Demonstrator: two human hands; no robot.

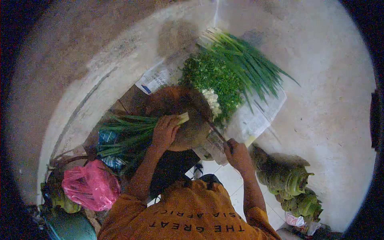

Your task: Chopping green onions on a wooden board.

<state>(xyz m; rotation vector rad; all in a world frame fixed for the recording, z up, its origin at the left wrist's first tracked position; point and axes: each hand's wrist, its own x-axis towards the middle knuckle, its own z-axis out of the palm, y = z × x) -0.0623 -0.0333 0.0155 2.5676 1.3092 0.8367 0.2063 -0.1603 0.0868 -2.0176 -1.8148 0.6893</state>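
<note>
My left hand grips a bunch of green onions on a round wooden chopping block. The pale cut ends of the bunch stick out past my fingers, and its leaves fan out to the left. My right hand is closed on the handle of a knife, whose blade lies over the right part of the block. Beyond the block, chopped green onion is heaped on newspaper, with a small pile of chopped white parts at its near edge.
Whole green onions lie across the heap's far right. A pink plastic bag and a blue-green container are at lower left. Stacked green produce, possibly folded leaves, stands at lower right. A pale surface with a curved edge extends around.
</note>
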